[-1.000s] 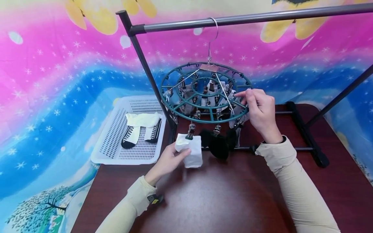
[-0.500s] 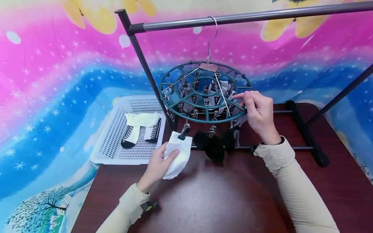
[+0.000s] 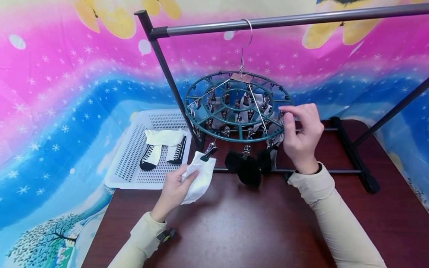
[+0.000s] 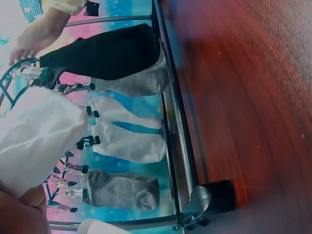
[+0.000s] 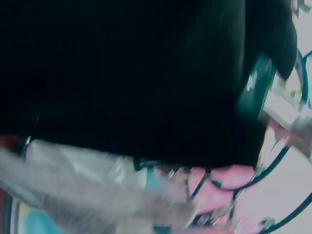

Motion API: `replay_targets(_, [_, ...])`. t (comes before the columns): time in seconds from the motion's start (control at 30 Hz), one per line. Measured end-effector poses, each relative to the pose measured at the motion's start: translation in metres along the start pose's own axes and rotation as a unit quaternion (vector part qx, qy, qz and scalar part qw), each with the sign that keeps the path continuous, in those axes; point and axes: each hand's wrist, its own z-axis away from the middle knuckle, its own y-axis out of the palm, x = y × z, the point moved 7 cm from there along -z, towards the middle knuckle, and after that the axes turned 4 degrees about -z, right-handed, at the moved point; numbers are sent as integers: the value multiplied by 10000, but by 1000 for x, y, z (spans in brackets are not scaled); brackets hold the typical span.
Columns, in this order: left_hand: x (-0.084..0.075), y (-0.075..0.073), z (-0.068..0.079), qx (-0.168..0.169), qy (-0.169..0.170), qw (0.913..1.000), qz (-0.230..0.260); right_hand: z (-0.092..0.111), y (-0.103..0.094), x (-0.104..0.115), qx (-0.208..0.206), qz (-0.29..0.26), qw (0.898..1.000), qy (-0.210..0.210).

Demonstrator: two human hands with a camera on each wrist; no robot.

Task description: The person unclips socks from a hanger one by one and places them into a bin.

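My left hand (image 3: 172, 190) pinches a white sock (image 3: 202, 180) between thumb and fingers. A dark clip (image 3: 209, 153) grips the sock's top edge, and the sock slants toward the left hand. The clip hangs from a round green drying hanger (image 3: 240, 140). At the hanger's right rim, my right hand (image 3: 303, 136) has its index finger and thumb apart, holding nothing visible. Black socks (image 3: 248, 171) hang on clips between the hands. In the left wrist view, grey socks (image 4: 122, 190) and pale socks (image 4: 129, 141) hang farther in. A black sock (image 5: 122, 83) fills most of the right wrist view.
The hanger hooks over a dark metal rack bar (image 3: 207, 26). A white perforated basket (image 3: 112, 180) stands at the left, holding white socks with black patterned parts (image 3: 164, 137). The rack's foot (image 3: 365, 178) rests on the brown table (image 3: 254, 227).
My left hand has drawn the clipped white sock left and down, tilting its clip. My right hand has shifted slightly right from the rim, its finger and thumb parting. The hanger has turned slightly.
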Motion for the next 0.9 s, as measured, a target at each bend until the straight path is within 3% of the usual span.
replay_targets(0.13, [-4,-5,-3,-18,231,9996,-129,11,11,27,-43,-376,9971,-661])
replay_targets(0.3, [-8,-13,-4,-124,429,9988,-208,26,29,48,647,-478,9882,-1302])
replay_targets(0.43, [-8,-19,-4,-161,464,9986,-208,39,41,67,1173,-283,9731,-1963])
replay_targets(0.6, [-8,-24,-5,-207,432,9987,-162,57,58,85,1836,-236,9456,-2674])
replay_targets(0.77, [-5,-28,-5,-287,384,9987,-163,72,78,86,2948,-12,9219,-2513])
replay_targets(0.9, [-3,-32,-6,-333,301,9986,-272,83,91,81,3827,156,9045,-1876])
